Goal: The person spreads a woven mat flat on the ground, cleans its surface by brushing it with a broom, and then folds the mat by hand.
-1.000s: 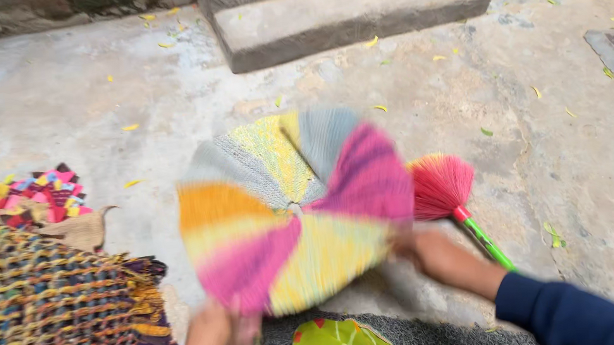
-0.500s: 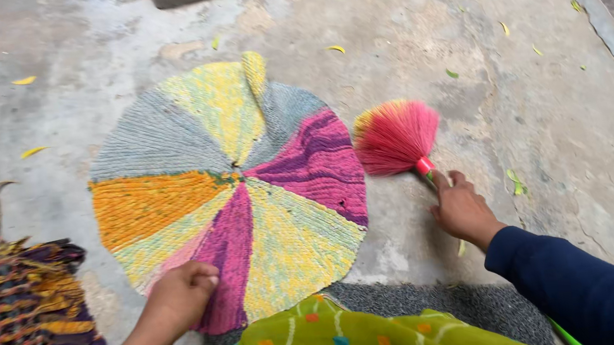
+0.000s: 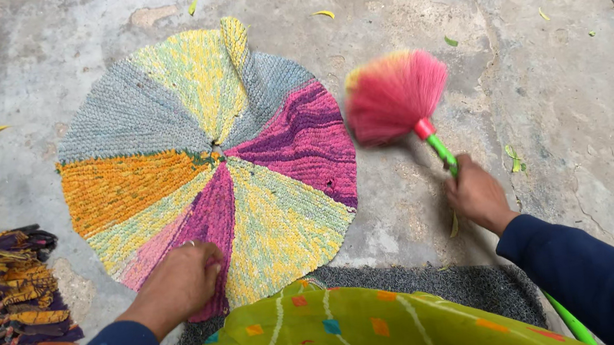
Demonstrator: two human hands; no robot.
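round mat (image 3: 162, 136): knitted or woven cloth yarn in wedges of grey, yellow, orange, pink and purple; ribbed, rough, matt.
brush bristles (image 3: 395, 95): fine pink fibres with yellowish tips, soft and fluffy, likely plastic.
brush handle (image 3: 441, 152): smooth green plastic, slightly glossy, with a pink collar.
floor (image 3: 571, 101): bare concrete, rough, stained, matt.
woven mat (image 3: 1, 288): plaited cloth strips, coarse and frayed at the edge.
dark mat (image 3: 431, 290): grey, bristly, matt pile.
green cloth (image 3: 358, 338): thin, smooth printed fabric with a slight sheen.
sleeves (image 3: 609, 283): navy cloth, matt.
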